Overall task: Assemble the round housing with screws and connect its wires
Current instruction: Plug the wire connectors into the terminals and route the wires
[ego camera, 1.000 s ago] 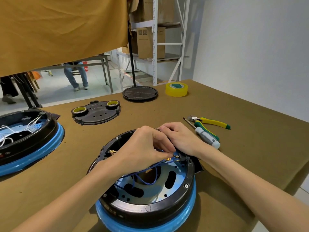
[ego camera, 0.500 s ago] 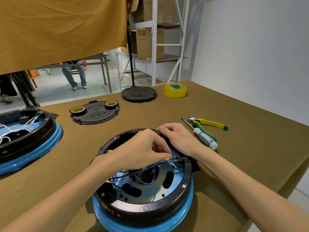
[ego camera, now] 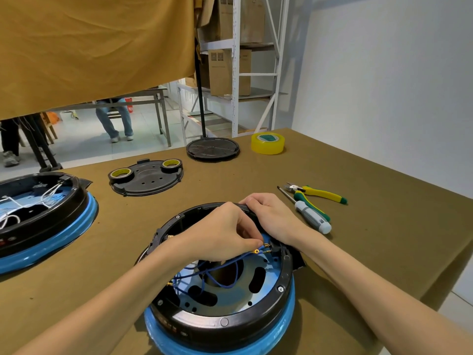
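Housing sits at the near edge of the bench, open side up, black ring on a blue rim. The step in hand looks like the wiring: the left hand pinches a blue wire just behind its ring terminal, close to a small connector at the right inner wall. The right hand lies curled over the far right rim; what its fingertips hold is hidden, so I cannot tell.

I judge that the next move needs a fine aim: bring the terminal onto its contact and keep the housing steady. After that a screw must fix it, and the screwdriver lies near the right hand.

Counted: two housings, the second one at the left edge with white wires; one black plate carrying two small tape rolls; one yellow tape roll at the far edge; one pliers; one screwdriver. At least two blue wires are seen inside.
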### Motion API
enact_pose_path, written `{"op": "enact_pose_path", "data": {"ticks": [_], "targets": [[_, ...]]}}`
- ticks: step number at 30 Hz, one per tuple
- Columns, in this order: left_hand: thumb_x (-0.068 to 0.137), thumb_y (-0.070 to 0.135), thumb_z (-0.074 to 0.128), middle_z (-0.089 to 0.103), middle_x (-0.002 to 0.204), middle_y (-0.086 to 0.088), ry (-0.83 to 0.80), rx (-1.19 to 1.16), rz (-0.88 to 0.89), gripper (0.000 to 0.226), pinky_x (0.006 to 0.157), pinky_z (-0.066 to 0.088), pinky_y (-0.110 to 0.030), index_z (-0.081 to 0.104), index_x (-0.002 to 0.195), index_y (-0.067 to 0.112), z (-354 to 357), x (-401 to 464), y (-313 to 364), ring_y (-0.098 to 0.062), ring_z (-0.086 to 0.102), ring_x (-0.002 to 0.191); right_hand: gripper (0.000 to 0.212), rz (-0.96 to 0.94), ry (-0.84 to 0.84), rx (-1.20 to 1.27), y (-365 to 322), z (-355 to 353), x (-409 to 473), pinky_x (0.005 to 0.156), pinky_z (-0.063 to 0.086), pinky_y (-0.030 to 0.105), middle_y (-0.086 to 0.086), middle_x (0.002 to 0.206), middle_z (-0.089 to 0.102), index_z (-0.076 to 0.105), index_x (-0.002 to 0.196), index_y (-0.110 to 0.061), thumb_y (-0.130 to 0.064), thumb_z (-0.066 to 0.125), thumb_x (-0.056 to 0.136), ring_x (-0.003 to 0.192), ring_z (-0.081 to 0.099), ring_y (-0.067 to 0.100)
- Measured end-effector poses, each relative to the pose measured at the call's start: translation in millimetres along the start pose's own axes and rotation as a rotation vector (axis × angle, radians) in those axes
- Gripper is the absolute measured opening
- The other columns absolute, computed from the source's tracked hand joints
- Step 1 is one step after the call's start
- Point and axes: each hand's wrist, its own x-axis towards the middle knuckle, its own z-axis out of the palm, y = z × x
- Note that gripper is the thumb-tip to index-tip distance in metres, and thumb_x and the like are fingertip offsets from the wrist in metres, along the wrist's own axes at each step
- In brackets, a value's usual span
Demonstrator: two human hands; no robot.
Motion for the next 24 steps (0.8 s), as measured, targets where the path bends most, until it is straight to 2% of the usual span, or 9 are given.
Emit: {"op": "enact_pose_path", "data": {"ticks": [3,8,13,16,18,20,22,24], "targets": [[0.092,0.023,0.076,0.078,0.079,-0.003,0.012,-0.002,0.007,0.013,0.078,0.058,-0.051,0.084,0.083,0.020,2,-1,2,-0.034,0.070,0.083,0.036,-0.005,0.010,-0.003,0,-1,-1,0.064,0.041,0.010,0.011,0.098,0.074,0.073,0.097,-0.015,-0.020,0.040,0.110,0.082,0.060,0.012],[0.093,0.024,0.074,0.078,0.080,-0.005,-0.004,-0.010,-0.006,0.013,0.078,0.058,-0.055,0.083,0.083,0.022,2,-1,0,-0.040,0.070,0.083,0.035,-0.013,-0.008,-0.038,0,0,0,0.066,0.042,0.010,0.004,0.096,0.073,0.071,0.096,-0.019,-0.021,0.039,0.110,0.084,0.062,0.009],[0.096,0.027,0.071,0.079,0.083,0.000,-0.009,0.065,0.004,0.013,0.081,0.058,-0.049,0.084,0.091,0.024,-2,-4,5,-0.028,0.071,0.082,0.036,-0.011,-0.012,-0.026,-3,-2,-1,0.077,0.047,0.024,0.008,0.098,0.074,0.073,0.101,-0.013,-0.020,0.039,0.110,0.089,0.065,0.015],[0.099,0.032,0.064,0.078,0.088,0.004,0.054,0.092,0.038,0.017,0.085,0.058,-0.044,0.081,0.098,0.030,-4,-13,7,-0.020,0.071,0.083,0.036,-0.010,0.011,0.010,-3,-2,-4,0.072,0.047,0.022,0.008,0.092,0.074,0.076,0.095,-0.014,-0.021,0.043,0.109,0.080,0.063,0.010],[0.096,0.037,0.067,0.076,0.086,0.014,0.124,0.110,0.063,0.014,0.083,0.058,-0.038,0.080,0.091,0.033,-5,-23,9,-0.006,0.070,0.083,0.035,-0.002,0.062,-0.002,-2,-3,-5,0.076,0.048,0.027,0.005,0.088,0.074,0.077,0.090,-0.016,-0.020,0.047,0.107,0.082,0.063,0.012],[0.091,0.042,0.072,0.074,0.085,0.019,0.151,0.194,0.073,0.012,0.086,0.057,-0.035,0.080,0.086,0.035,-4,-30,13,0.001,0.067,0.087,0.034,0.022,0.119,-0.024,-1,-3,-5,0.080,0.048,0.032,0.000,0.087,0.073,0.077,0.088,-0.015,-0.017,0.048,0.104,0.086,0.064,0.015],[0.089,0.043,0.075,0.073,0.089,0.019,0.176,0.282,0.070,0.010,0.091,0.054,-0.036,0.081,0.086,0.036,-2,-31,20,0.001,0.064,0.092,0.034,0.037,0.153,-0.057,-1,-4,-5,0.080,0.050,0.031,0.000,0.093,0.073,0.077,0.091,-0.014,-0.014,0.045,0.102,0.090,0.065,0.016],[0.089,0.044,0.075,0.073,0.092,0.018,0.185,0.351,0.066,0.009,0.093,0.052,-0.037,0.081,0.088,0.036,-1,-29,26,-0.002,0.063,0.095,0.034,0.036,0.177,-0.100,-1,-3,-5,0.075,0.050,0.025,0.000,0.097,0.073,0.075,0.094,-0.016,-0.011,0.042,0.102,0.091,0.065,0.013]]}}
